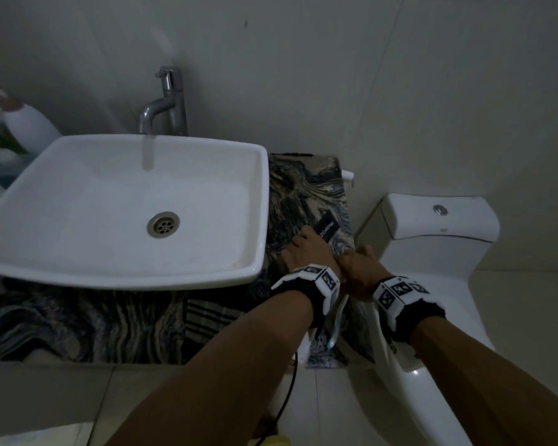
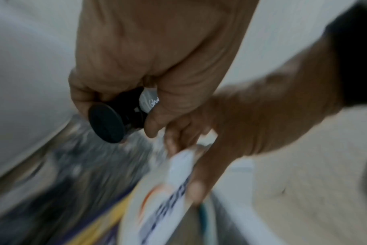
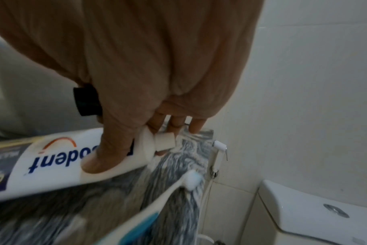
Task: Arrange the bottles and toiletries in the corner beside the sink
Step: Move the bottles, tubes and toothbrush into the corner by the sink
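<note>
My left hand (image 1: 303, 249) is low over the marbled counter (image 1: 303, 188) to the right of the sink. It grips a dark tube with a round black cap (image 2: 107, 122), whose black end with white lettering (image 1: 327, 228) points toward the wall. Touching it on the right, my right hand (image 1: 363, 260) holds a white toothpaste tube (image 3: 59, 159), thumb pressed near the capped neck. A white and teal toothbrush (image 3: 191, 179) stretches under that hand, over the counter's right edge. I cannot tell whether it is held.
The white square sink (image 1: 258, 201) stands on the left with water running from the chrome tap (image 1: 171, 101). A toilet cistern (image 1: 442, 220) stands to the right, a white sprayer (image 3: 219, 147) on the wall. A white bottle (image 1: 29, 123) stands far left; striped cloth (image 1: 207, 313) hangs in front.
</note>
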